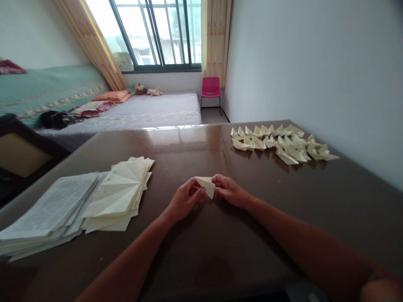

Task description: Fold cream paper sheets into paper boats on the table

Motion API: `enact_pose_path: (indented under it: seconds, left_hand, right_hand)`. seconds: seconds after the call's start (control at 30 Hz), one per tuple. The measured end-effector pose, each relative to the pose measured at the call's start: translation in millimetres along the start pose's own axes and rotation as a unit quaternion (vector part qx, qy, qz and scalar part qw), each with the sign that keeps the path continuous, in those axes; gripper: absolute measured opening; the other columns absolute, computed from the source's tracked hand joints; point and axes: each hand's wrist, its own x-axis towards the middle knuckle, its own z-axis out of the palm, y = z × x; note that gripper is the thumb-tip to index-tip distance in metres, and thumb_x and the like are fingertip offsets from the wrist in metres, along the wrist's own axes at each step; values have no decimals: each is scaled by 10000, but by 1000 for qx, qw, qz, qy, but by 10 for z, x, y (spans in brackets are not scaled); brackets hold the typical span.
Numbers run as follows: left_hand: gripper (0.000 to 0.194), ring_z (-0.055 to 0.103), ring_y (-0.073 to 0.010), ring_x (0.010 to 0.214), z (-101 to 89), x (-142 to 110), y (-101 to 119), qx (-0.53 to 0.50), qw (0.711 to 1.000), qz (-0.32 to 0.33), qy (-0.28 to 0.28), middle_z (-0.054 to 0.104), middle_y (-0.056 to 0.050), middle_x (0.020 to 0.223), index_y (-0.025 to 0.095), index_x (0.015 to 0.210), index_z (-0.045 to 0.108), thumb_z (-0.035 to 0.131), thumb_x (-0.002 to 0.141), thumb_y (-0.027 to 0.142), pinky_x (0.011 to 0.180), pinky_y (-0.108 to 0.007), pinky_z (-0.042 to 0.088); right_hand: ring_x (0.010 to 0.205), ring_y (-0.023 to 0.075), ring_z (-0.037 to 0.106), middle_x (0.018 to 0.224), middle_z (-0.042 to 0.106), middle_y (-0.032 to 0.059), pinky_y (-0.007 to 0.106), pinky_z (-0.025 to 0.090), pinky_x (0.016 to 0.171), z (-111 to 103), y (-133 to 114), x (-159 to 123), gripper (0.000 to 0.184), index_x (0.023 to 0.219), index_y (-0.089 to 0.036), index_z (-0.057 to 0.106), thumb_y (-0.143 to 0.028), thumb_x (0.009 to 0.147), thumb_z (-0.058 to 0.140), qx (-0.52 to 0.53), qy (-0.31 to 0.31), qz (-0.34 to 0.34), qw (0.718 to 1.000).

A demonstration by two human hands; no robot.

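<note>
A small cream piece of folded paper is held up above the middle of the table, its flaps forming triangles. My left hand pinches its left side between thumb and fingers. On the opposite edge, my right hand grips the paper with thumb and fingertips. Part of the fold is hidden behind the fingers. To the left lies a stack of creased cream sheets. At the far right, several folded paper boats stand in rows.
A pile of printed paper rests on the left of the glossy brown table. Beyond the table are a bed, a pink chair and a window. A white wall runs along the right side.
</note>
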Motion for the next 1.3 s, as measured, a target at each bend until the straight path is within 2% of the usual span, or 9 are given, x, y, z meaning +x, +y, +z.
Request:
enact_pose_path:
  seconds: [0.1,0.2,0.3,0.4,0.53,0.63,0.73,1.07,1.3]
  left_hand:
    - [425,627,-153,756,22,-4,12,-36,999,-2,-7,662,-62,894,147,1158,523,589,836,417,638,-260,538]
    - [408,623,-153,735,20,7,-13,-49,999,-20,4,653,-54,866,148,1119,536,589,828,430,618,-262,544]
    - [369,593,-130,638,-7,27,-53,-35,997,-31,56,623,-19,738,138,1040,574,568,829,440,573,-245,527]
    - [400,536,-103,544,-27,34,-77,17,994,-26,103,574,18,617,133,1123,588,531,847,417,519,-207,474]
    - [459,533,-100,589,1,17,-74,93,991,8,96,634,-18,747,149,1256,558,523,861,379,566,-214,475]
    - [407,582,-138,782,24,6,-62,128,989,44,62,652,-74,987,156,1223,590,511,880,360,733,-256,501]
    - [385,575,-165,924,14,8,-63,152,985,71,32,616,-82,1056,172,1232,586,451,921,355,880,-298,469]
    - [455,464,-192,1154,-1,0,-118,191,973,124,-21,454,-105,1217,228,1391,416,418,946,324,1037,-365,385]
    - [454,450,-185,1160,-48,-13,-43,195,972,128,-38,449,-97,1217,233,1405,384,382,960,325,1038,-359,380]
  right_hand:
    - [608,90,503,730,599,-23,202,378,557,9,28,4,179,908,-173,498,-303,821,585,18,-14,-12,1000]
    - [613,96,517,720,597,-22,207,397,563,26,46,2,165,904,-171,513,-293,823,588,-17,-17,-20,1000]
    - [628,108,530,757,599,-5,231,428,598,58,-3,-22,133,940,-179,531,-283,860,550,-131,88,-51,986]
    - [688,117,537,858,584,24,259,448,684,117,-100,-71,88,953,-201,551,-235,899,490,-267,190,-146,933]
    - [834,149,556,997,563,50,278,465,767,211,-146,-120,152,1030,-229,550,-221,879,537,-355,96,-210,906]
    - [825,155,555,1005,535,52,288,481,749,235,-81,-104,240,1067,-220,522,-232,838,595,-355,105,-177,912]
    - [702,110,546,985,514,40,259,486,673,212,-11,-65,197,1026,-204,524,-238,842,585,-301,121,-140,936]
    - [602,97,520,732,553,-20,221,431,560,75,-13,-23,295,1017,-179,566,-381,813,634,-208,55,-83,973]
    - [605,93,534,763,582,-14,216,447,565,72,-91,-53,346,1062,-177,550,-369,792,649,-200,68,-67,975]
